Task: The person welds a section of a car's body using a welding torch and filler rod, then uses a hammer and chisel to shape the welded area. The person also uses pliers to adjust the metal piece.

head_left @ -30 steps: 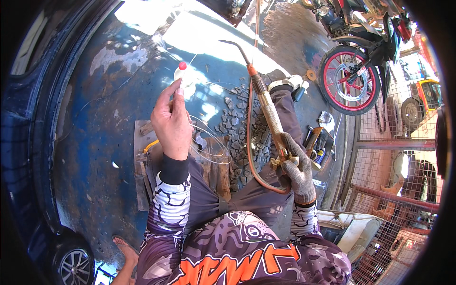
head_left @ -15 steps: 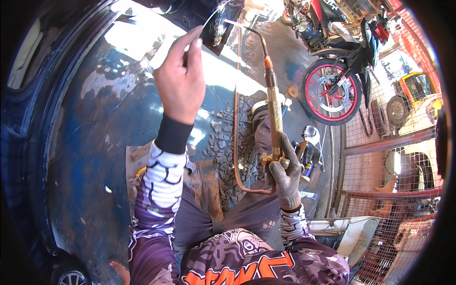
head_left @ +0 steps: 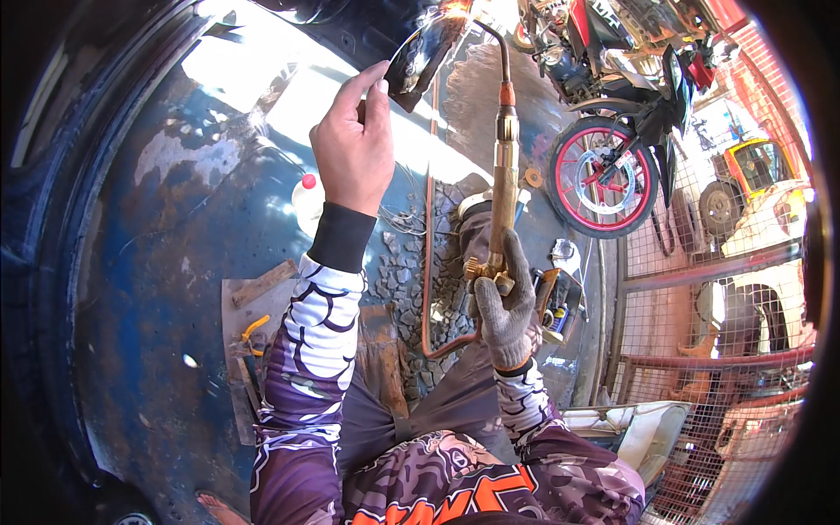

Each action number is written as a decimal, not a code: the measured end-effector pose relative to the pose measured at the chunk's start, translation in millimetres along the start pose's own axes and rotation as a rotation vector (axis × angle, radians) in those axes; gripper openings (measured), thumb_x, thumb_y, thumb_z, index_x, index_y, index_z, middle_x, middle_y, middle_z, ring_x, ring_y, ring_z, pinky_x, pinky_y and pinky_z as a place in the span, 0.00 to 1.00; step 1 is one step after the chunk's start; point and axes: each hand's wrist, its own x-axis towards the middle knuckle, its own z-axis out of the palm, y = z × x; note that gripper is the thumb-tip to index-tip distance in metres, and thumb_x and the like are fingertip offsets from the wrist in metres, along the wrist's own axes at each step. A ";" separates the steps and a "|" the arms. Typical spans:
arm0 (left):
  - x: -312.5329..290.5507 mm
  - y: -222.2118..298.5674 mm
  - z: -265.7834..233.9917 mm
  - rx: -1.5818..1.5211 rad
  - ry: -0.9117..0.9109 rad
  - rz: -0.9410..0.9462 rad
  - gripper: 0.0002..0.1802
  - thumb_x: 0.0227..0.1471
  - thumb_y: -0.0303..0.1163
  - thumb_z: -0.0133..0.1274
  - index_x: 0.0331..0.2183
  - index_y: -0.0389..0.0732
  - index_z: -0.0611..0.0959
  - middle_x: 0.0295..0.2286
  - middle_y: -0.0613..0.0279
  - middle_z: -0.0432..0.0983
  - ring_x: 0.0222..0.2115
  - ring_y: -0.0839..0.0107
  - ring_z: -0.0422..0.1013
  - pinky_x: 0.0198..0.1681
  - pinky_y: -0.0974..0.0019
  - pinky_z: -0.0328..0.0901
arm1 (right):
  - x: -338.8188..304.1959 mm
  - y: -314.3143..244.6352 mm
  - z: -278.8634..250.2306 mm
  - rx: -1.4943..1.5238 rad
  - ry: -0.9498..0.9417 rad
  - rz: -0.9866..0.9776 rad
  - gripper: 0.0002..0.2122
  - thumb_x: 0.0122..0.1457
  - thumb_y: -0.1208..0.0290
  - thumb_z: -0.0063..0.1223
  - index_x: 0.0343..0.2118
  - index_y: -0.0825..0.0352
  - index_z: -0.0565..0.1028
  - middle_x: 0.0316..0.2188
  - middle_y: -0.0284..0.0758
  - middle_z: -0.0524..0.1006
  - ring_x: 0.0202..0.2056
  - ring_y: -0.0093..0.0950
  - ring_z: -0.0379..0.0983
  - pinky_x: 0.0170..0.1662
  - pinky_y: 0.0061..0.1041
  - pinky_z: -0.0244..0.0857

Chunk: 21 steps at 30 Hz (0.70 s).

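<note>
The left hand [head_left: 354,144], nearer the flame [head_left: 455,10], pinched a thin rod [head_left: 403,47] toward one o'clock; the right hand [head_left: 507,311] gripped a torch [head_left: 505,179] toward twelve.

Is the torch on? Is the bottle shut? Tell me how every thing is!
Torch: looks lit, orange glow near its tip
Right hand: gloved, gripping the torch
Left hand: bare, pinching the wire
Wire: curved
Hose: bent
Bottle: shut, red cap on
Motorbike: upright
</note>
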 end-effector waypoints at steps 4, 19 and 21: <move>0.5 -1.6 3.6 -0.004 0.011 0.020 0.14 0.67 0.34 0.56 0.50 0.42 0.87 0.28 0.60 0.85 0.22 0.76 0.74 0.29 0.69 0.68 | 6.3 5.2 7.1 -0.157 0.009 -0.105 0.34 0.58 0.85 0.56 0.69 0.75 0.62 0.64 0.46 0.72 0.56 0.28 0.76 0.57 0.26 0.71; 3.5 -2.0 8.6 -0.008 0.014 0.046 0.14 0.67 0.33 0.56 0.50 0.42 0.87 0.32 0.59 0.86 0.26 0.74 0.78 0.32 0.68 0.71 | 15.6 8.8 22.1 -0.289 0.063 -0.205 0.34 0.56 0.87 0.54 0.69 0.71 0.64 0.52 0.42 0.81 0.43 0.21 0.79 0.47 0.21 0.74; 3.4 -1.3 8.4 0.002 0.004 0.031 0.14 0.67 0.33 0.56 0.50 0.42 0.87 0.33 0.59 0.87 0.27 0.74 0.79 0.32 0.68 0.71 | 15.6 9.0 21.7 -0.292 0.062 -0.205 0.34 0.56 0.87 0.54 0.69 0.71 0.65 0.49 0.40 0.82 0.42 0.20 0.79 0.46 0.21 0.74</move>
